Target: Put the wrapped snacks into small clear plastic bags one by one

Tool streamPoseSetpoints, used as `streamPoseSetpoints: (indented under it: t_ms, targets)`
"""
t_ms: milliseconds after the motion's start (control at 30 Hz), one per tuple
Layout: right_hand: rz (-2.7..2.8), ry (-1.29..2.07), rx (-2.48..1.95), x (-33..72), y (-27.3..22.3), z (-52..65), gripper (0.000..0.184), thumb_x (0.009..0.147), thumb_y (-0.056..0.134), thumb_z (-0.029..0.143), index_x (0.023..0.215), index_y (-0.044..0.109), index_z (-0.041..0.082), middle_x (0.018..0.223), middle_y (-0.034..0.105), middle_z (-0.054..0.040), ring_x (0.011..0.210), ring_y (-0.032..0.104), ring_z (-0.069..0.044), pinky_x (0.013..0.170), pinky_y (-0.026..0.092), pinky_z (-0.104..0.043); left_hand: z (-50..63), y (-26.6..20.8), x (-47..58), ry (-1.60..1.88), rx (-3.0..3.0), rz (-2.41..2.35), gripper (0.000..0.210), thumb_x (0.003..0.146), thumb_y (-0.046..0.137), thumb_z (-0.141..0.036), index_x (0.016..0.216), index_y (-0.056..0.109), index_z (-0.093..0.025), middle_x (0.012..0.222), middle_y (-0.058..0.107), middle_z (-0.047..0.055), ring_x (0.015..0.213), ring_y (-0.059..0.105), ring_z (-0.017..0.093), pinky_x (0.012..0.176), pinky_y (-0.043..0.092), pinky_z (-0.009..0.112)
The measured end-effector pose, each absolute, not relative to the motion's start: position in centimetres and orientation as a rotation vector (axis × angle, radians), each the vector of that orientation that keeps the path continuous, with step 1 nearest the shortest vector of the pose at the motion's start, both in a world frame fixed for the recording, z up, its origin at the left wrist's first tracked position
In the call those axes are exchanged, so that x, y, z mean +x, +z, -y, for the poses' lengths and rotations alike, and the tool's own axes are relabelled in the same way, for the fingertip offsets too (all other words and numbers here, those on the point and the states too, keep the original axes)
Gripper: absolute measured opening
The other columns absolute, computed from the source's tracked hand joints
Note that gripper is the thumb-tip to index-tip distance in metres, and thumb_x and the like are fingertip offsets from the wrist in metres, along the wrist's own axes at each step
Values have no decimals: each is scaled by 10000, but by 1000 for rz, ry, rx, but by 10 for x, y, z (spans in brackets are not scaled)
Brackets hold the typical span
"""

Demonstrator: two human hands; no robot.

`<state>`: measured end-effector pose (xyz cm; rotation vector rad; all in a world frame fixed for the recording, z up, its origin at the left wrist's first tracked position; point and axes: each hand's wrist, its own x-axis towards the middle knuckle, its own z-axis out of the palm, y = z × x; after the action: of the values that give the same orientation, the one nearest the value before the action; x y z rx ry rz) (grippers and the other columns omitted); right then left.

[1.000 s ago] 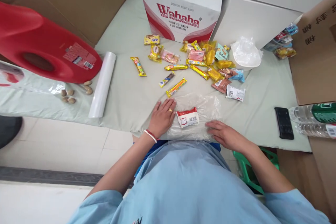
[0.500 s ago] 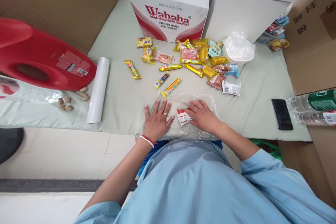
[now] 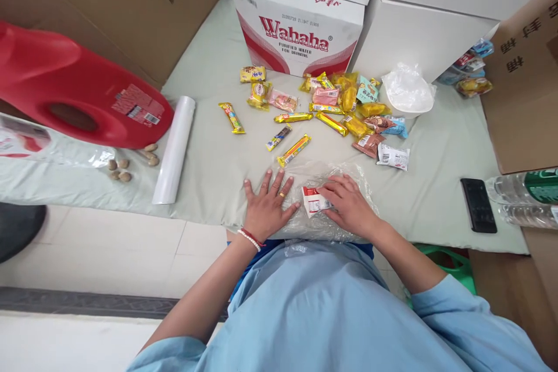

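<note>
My left hand (image 3: 271,207) lies flat with fingers spread, its palm on the left part of a clear plastic bag or sheet (image 3: 364,183) at the table's front edge. A small red-and-white snack packet (image 3: 314,201) rests on that plastic. Thumb and fingers of my right hand (image 3: 350,204) close round the packet's right end, which they hide. Just beyond the hands are a yellow wrapped bar (image 3: 294,150) and a small dark-and-yellow bar (image 3: 279,138). Farther right lies a white packet (image 3: 393,156).
Many wrapped snacks (image 3: 326,96) lie before a Wahaha carton (image 3: 299,29). A white bowl (image 3: 407,99) with plastic film stands at right. A phone (image 3: 478,205) and bottles (image 3: 540,186) are far right. On the left are a white roll (image 3: 174,151), a red jug (image 3: 87,93) and nuts (image 3: 120,170).
The view has shifted a little, so the table's things sit slightly farther right. My right hand's fingers are more curled over the red-and-white packet. My left hand stays flat on the plastic.
</note>
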<state>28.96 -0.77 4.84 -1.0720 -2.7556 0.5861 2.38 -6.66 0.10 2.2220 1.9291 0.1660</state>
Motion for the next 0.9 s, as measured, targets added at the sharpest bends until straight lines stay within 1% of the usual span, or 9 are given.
streamPoseSetpoints:
  t_ms: [100, 200, 300, 400, 533, 667, 733, 800, 900]
  targets:
    - [2866, 670, -1102, 278, 50, -10, 512, 949, 698, 350, 1444, 636, 236, 1428, 616, -157, 1453, 428, -378, 1206, 339, -638, 67, 1, 24, 193, 2215, -1921, 693, 1029, 452, -622, 1642, 343, -317, 1738, 265, 95, 1634, 159, 373, 1218, -91, 799]
    - [2865, 635, -1069, 253, 75, -53, 371, 1008, 624, 432, 1277, 744, 207, 1422, 613, -171, 1365, 491, -364, 1120, 445, -546, 67, 0, 23, 203, 2218, -1920, 693, 1032, 453, -618, 1645, 337, -318, 1739, 259, 90, 1634, 159, 371, 1224, -98, 787]
    - [2920, 456, -1004, 202, 95, -106, 334, 1065, 501, 305, 1276, 733, 191, 1374, 645, -146, 1243, 577, -319, 1008, 499, -457, 66, 0, 23, 216, 2216, -1930, 678, 1040, 435, -614, 1644, 342, -319, 1739, 258, 89, 1632, 161, 373, 1226, -104, 779]
    - [3069, 378, -838, 143, 87, -149, 360, 1032, 464, 137, 1297, 705, 176, 1389, 644, -126, 1205, 622, -276, 889, 503, -347, 66, -1, 23, 218, 2215, -1927, 672, 1043, 425, -614, 1642, 349, -317, 1736, 267, 93, 1631, 167, 375, 1227, -96, 780]
    - [3245, 269, -788, 105, 67, -171, 343, 1022, 439, 122, 1207, 728, 130, 1256, 693, -167, 1155, 639, -309, 870, 483, -375, 66, -1, 23, 228, 2212, -1926, 684, 1039, 436, -618, 1642, 345, -311, 1737, 266, 92, 1628, 180, 374, 1229, -85, 783]
    - [3046, 338, -828, 144, 82, -161, 340, 1029, 489, 192, 1286, 702, 135, 1265, 684, -162, 1204, 603, -300, 942, 455, -376, 67, -3, 22, 273, 2208, -1917, 682, 1032, 454, -623, 1635, 361, -317, 1741, 249, 79, 1629, 176, 370, 1229, -110, 775]
    - [2921, 461, -840, 181, 95, -151, 358, 1031, 549, 268, 1334, 688, 136, 1258, 691, -150, 1169, 617, -279, 968, 445, -361, 67, -4, 21, 290, 2207, -1909, 685, 1029, 460, -629, 1632, 370, -317, 1741, 247, 81, 1629, 177, 373, 1227, -118, 774]
    - [2890, 644, -834, 218, 101, -139, 367, 1003, 629, 328, 1316, 710, 154, 1189, 721, -121, 1058, 653, -248, 932, 454, -331, 67, -4, 20, 293, 2210, -1904, 693, 1025, 468, -632, 1633, 368, -312, 1739, 251, 85, 1627, 183, 376, 1224, -116, 778]
    - [2946, 850, -859, 251, 95, -119, 299, 950, 710, 321, 1220, 768, 206, 1095, 751, -74, 945, 676, -213, 842, 455, -286, 67, -4, 21, 280, 2218, -1903, 693, 1024, 477, -622, 1633, 367, -308, 1736, 262, 91, 1624, 189, 381, 1219, -101, 793]
